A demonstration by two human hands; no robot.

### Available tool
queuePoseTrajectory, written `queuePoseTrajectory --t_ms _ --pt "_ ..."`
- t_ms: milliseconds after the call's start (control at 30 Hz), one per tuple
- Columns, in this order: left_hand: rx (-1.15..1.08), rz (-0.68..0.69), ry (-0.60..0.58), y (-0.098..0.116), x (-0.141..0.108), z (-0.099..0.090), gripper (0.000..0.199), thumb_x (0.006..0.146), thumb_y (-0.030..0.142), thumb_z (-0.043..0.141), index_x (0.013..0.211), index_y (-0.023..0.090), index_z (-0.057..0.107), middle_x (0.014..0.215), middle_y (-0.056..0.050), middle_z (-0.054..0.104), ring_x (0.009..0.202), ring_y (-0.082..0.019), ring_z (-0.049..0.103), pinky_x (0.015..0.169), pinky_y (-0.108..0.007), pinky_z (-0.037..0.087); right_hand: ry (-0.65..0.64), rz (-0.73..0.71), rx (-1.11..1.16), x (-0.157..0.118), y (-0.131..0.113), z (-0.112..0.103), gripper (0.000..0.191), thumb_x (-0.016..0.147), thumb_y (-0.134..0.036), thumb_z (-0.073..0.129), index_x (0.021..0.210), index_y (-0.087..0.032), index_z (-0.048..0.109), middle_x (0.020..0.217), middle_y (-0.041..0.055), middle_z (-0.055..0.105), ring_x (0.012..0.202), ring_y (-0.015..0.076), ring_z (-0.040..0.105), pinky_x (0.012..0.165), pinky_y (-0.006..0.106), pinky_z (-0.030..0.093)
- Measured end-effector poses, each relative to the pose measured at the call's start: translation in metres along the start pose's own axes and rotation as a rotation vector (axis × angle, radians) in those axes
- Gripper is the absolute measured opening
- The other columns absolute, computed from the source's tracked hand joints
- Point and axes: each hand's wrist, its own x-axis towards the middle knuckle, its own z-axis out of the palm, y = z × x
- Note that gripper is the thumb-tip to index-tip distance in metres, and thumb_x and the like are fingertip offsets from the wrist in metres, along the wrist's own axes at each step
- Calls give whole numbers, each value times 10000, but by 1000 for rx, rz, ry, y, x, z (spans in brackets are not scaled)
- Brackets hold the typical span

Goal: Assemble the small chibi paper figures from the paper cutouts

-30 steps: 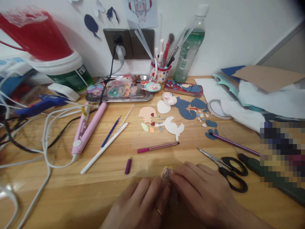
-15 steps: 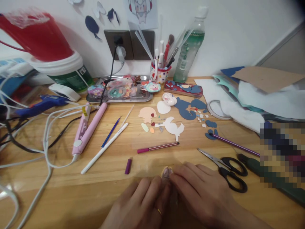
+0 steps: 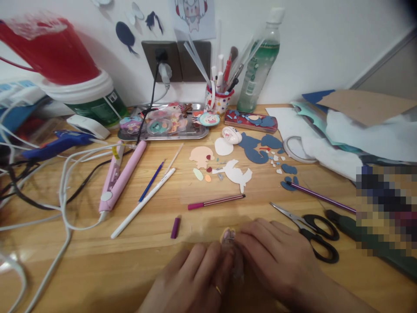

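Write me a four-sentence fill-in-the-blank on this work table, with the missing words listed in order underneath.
1. The left hand, at the small yellow-edged piece, wears a gold-coloured ____.
2. The right hand is next to an open pair of black-handled ____.
3. The hair straightener is coloured ____.
4. The plastic bottle has a cap that is ____.

Missing words: ring; scissors; pink; white.

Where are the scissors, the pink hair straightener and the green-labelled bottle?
Scissors (image 3: 308,228): head view, the metal near the pivot.
Pink hair straightener (image 3: 127,178): head view, the long arm nearer the white pen.
Green-labelled bottle (image 3: 257,71): head view, middle of its body.
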Motion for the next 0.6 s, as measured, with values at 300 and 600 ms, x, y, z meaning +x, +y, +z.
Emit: queuePoseTrajectory --t_ms 300,600 --pt "-8 18 19 -1 0 3 379 870 172 320 1235 162 423 1005 -47 603 794 -168 556 660 -266 514 -7 -16 1 -4 -1 1 196 830 -95 446 824 -112 641 750 72 634 699 172 546 605 290 376" --pt "-4 10 17 -3 0 4 383 867 159 328 1239 173 420 1028 -45 596 813 -172 555 664 -269 512 6 -5 -49 -3 -1 1 191 827 -95 451 819 -110 641 748 74 634 703 177 542 612 295 372"
